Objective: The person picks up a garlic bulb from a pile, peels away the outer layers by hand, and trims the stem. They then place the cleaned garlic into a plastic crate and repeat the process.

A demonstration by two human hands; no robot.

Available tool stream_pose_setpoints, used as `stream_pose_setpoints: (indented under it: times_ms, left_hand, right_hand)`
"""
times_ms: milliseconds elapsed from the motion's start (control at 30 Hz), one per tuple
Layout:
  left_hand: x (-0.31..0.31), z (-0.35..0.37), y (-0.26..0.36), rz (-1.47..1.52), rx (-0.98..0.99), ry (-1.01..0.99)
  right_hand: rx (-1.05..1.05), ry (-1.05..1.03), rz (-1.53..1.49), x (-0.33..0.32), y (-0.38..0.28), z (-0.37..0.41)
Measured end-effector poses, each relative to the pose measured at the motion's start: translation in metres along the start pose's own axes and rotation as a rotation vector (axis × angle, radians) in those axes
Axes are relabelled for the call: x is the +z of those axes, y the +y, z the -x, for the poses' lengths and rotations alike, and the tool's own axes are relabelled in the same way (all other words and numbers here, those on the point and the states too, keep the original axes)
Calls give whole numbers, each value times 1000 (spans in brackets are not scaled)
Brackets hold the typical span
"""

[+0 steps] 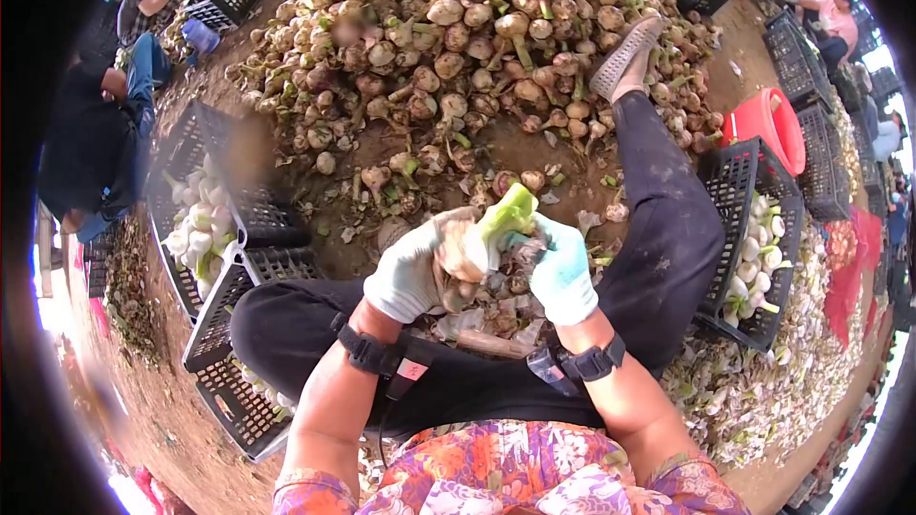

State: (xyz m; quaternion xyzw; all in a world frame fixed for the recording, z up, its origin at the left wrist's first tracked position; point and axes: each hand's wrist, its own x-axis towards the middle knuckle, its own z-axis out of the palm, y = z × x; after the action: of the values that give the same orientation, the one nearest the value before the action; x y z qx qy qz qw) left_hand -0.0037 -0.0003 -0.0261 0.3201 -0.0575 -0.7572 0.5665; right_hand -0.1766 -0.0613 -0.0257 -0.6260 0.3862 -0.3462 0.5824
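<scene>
Both my hands wear light gloves and meet over my lap. My left hand (420,265) is wrapped round a garlic bulb (471,250), whose thick green stem (512,210) points up and to the right. At the stem's right side, the fingers of my right hand (561,267) are closed on dirty, loose outer skin (523,250) of the bulb. Below the hands, peeled skins and a wooden stick (494,343) lie between my legs. Beyond them rises a large pile of unpeeled garlic (448,48).
Black crates of clean white bulbs stand at left (196,119) and right (754,167). A red bucket (769,130) is behind the right crate. My outstretched leg (658,200) reaches the pile. Other people (91,133) sit at far left and far right. Skins (763,401) cover the lower-right ground.
</scene>
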Motion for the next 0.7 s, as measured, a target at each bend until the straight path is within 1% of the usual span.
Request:
stream_pose_setpoints:
  times_ms: [33,67,100,167,200,233,267,300,367,400,433,500,567,600,633,667,700]
  left_hand:
    - [3,-1,1,93,-2,122]
    - [-13,-10,-3,114,-37,-58]
    - [-14,-10,1,-19,-178,124]
    - [-6,-8,-6,-197,-91,317]
    - [-6,-7,-13,-485,175,252]
    - [-5,-6,-18,-767,448,181]
    - [-3,-7,-19,-502,439,119]
    - [4,-7,-16,-403,422,175]
    - [-9,-11,-11,163,144,19]
    - [-6,-14,-12,218,42,182]
    - [-8,-14,-11,210,5,244]
    - [-14,-17,-16,-180,284,214]
    - [-14,-9,-14,-452,419,100]
    - [-5,-5,-8,-459,359,127]
    - [-4,-2,-3,-392,350,102]
    - [-6,1,0,-377,291,91]
    - [-8,4,3,-362,231,79]
  right_hand:
    - [-10,49,-113,5,6,1]
    - [28,75,-30,5,-1,-1]
    - [68,105,53,3,-7,-1]
    - [31,137,84,4,7,-2]
    - [1,171,115,5,10,-1]
    - [-73,174,191,9,5,2]
    - [-21,130,242,9,8,7]
    - [29,82,290,10,11,11]
    - [94,52,-63,15,-20,13]
    - [182,32,-89,15,-23,16]
    - [181,28,-95,17,-24,16]
    - [-25,-50,-28,16,-25,16]
    - [-35,-30,32,11,-31,16]
    - [-10,-50,138,3,-35,13]
    - [13,-71,242,-3,-38,7]
    - [-167,97,250,-7,-10,-5]
    - [-38,167,347,-16,-14,-12]
